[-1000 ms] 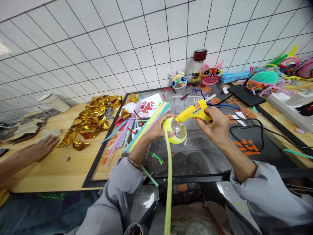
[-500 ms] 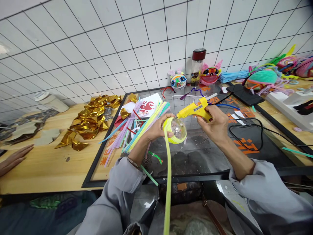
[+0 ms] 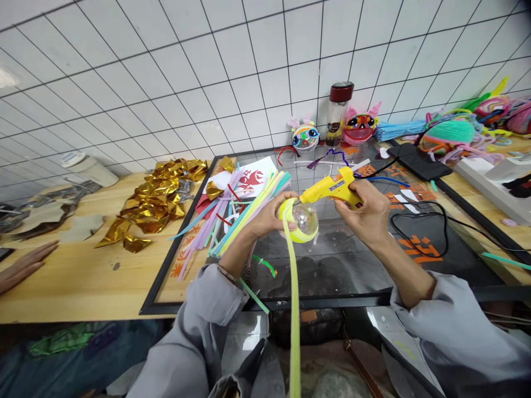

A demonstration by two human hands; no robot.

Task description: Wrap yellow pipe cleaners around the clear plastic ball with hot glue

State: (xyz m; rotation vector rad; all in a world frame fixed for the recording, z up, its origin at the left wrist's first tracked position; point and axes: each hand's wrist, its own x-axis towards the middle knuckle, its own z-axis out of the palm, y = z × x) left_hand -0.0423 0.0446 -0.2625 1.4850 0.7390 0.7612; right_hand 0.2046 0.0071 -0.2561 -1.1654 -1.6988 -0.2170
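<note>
My left hand is closed around a clear plastic ball partly wrapped in yellow pipe cleaner. The loose end of the yellow pipe cleaner hangs from the ball down past the table edge. In my right hand is a yellow glue gun, its nozzle pointing left at the upper edge of the ball. Whether the tip touches the wrapping I cannot tell. Below my left wrist lie pastel pipe cleaners, several of them in a loose bundle.
A black-framed glass board covers the work area. Behind stand a lidded bottle and two decorated balls, one white, one pink. Gold foil and another person's hand are left. A black cord loops at right.
The loose yellow pipe cleaner's hanging end has swung slightly right. The glue gun stays by the ball's upper edge, and both hands keep their grip.
</note>
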